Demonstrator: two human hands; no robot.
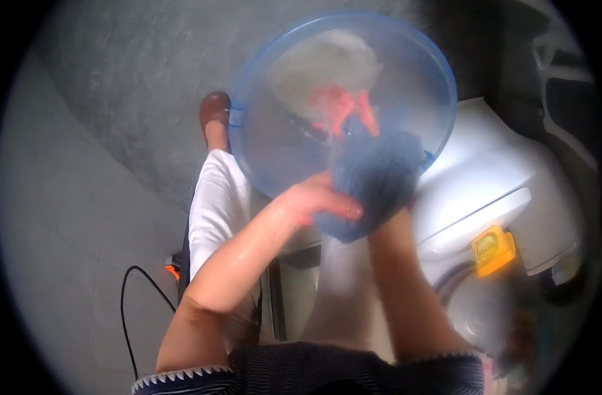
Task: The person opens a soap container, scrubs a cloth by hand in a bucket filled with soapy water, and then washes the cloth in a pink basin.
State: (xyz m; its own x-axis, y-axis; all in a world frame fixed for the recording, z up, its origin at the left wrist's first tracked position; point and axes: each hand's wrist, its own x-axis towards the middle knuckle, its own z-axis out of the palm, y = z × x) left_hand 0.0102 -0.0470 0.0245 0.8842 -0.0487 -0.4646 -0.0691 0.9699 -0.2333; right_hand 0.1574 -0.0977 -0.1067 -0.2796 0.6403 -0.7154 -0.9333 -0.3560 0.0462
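A wet dark blue cloth (380, 171), perhaps a garment, is bunched up over the near rim of a large blue plastic tub (244, 155). My left hand (327, 201) grips its left side, thumb laid across the front. On the other side my right hand (398, 220) holds the same cloth, its fingers mostly hidden behind the folds. In the tub's cloudy water lie a pink-red cloth (340, 108) and a pale, whitish cloth (327, 62). The blue cloth is slightly blurred.
White appliance-like casing (485, 164) stands right of the tub, with a yellow packet (493, 251) on it. A black cable (126, 289) curves at lower left. My brown shoe (215, 108) rests beside the tub on the grey floor (130, 85).
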